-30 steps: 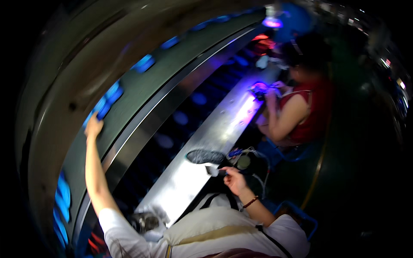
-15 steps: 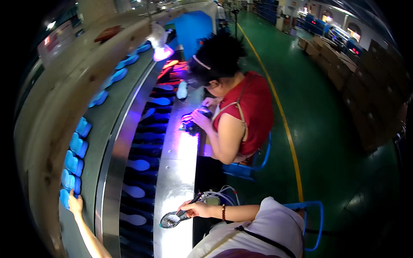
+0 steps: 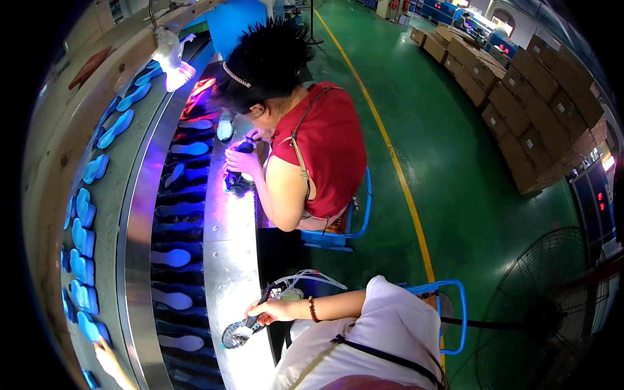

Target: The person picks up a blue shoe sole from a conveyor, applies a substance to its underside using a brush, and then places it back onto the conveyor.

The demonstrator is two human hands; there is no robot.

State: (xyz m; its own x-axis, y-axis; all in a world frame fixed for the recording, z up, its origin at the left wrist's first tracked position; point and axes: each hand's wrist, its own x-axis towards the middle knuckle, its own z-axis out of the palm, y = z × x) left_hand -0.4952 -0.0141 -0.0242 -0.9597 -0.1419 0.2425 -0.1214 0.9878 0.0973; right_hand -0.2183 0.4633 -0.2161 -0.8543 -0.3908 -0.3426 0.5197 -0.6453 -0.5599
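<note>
My left hand (image 3: 106, 356) reaches over the grey belt at lower left. Its fingers close on the near end of a blue shoe sole (image 3: 91, 327). More blue soles (image 3: 82, 268) lie in a row beyond it. My right hand (image 3: 268, 311), with a beaded bracelet at the wrist, grips a slim dark-handled tool (image 3: 262, 298); its tip is hard to make out. Just below that hand, a dark oval piece with a pale, glossy middle (image 3: 236, 335) rests on the metal ledge (image 3: 221, 260). Whether my fingers also touch this piece I cannot tell.
A co-worker in red (image 3: 325, 146) bends over a dark shoe part (image 3: 235, 175) farther along the ledge. Pale soles (image 3: 172, 258) lie on the dark slotted conveyor. A lamp (image 3: 174, 65) hangs above. Cartons (image 3: 520, 117) and a fan (image 3: 543, 309) stand right.
The view has swung, so the bench and co-worker appear farther left. My left hand is still at a blue sole on the belt. My right hand keeps the dark-handled tool above the oval piece.
</note>
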